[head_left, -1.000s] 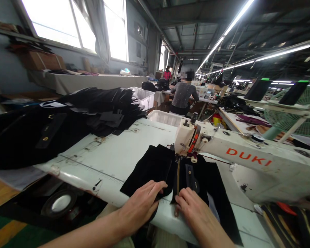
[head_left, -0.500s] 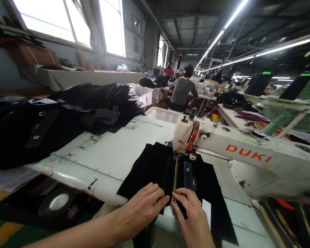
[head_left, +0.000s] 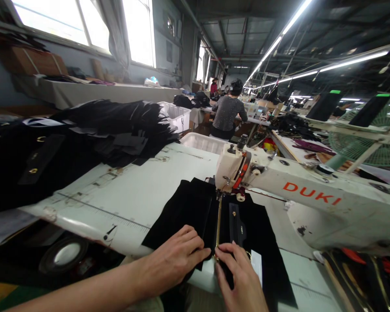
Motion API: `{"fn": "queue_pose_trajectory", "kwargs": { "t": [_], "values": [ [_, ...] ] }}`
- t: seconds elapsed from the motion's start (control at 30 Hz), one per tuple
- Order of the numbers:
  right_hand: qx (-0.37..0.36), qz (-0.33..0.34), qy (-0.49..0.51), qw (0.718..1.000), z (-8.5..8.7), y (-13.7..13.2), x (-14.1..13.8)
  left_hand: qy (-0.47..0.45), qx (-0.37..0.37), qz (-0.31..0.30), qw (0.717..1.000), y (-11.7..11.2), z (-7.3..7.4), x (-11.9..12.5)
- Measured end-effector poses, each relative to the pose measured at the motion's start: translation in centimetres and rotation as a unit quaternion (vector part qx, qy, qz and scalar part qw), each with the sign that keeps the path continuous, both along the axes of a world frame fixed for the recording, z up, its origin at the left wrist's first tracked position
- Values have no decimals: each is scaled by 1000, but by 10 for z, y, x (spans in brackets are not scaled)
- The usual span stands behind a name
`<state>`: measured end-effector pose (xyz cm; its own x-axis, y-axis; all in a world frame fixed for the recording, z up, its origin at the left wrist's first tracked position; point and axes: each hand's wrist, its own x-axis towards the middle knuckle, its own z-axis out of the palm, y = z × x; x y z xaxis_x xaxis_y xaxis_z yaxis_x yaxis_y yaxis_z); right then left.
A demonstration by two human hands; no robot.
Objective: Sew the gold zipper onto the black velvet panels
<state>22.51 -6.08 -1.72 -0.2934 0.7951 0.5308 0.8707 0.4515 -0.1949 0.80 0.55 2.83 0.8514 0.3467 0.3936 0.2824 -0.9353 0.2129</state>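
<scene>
A black fabric piece (head_left: 178,212) lies on the sewing machine bed, its far part under the head of the sewing machine (head_left: 229,167). A gold-toothed zipper (head_left: 219,225) runs from beneath the needle area toward me. My right hand (head_left: 238,273) is closed on the near end of this zipper, thumb and forefinger pinched together. Left of it, my left hand (head_left: 182,253) rests with curled fingers on the fabric, thumb and fingertips pressed at its near edge beside the zipper. A dark strip with a gold stud (head_left: 235,219) lies on the fabric right of the zipper. A white tag (head_left: 256,267) sits beside my right hand.
Stacked black cut pieces (head_left: 117,130) cover the table's left side. White plastic bins (head_left: 203,142) stand behind the table. A person in a grey top (head_left: 229,113) sits farther back. Thread cones (head_left: 325,105) and a green fan (head_left: 367,134) are at right.
The whole view has shifted slightly, with the scene moving a little left. Both hands keep nearly the same place and hold on the fabric and zipper.
</scene>
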Motion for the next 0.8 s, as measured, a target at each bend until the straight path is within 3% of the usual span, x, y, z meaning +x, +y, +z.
{"fn": "queue_pose_trajectory", "kwargs": {
  "t": [0.3, 0.47, 0.6, 0.67, 0.73, 0.8],
  "values": [
    [23, -22, 54, 998, -4, 4, -8, 14, 41, -13, 999, 0, 0, 4],
    [9, -34, 98, 995, -4, 4, -16, 4, 8, -19, 1000, 5, -3, 4],
    [67, -40, 33, 996, -2, 9, -3, 24, -22, -36, 999, 10, 2, 2],
    [91, -1, -18, 996, -2, 13, 5, 27, -47, -35, 998, 12, 7, -1],
    [87, 32, -32, 995, -4, 16, 6, 29, -70, -35, 996, 13, 12, -3],
    [82, 10, -25, 996, -8, 16, 1, 41, -89, -45, 994, 14, 17, -4]
  ]
}}
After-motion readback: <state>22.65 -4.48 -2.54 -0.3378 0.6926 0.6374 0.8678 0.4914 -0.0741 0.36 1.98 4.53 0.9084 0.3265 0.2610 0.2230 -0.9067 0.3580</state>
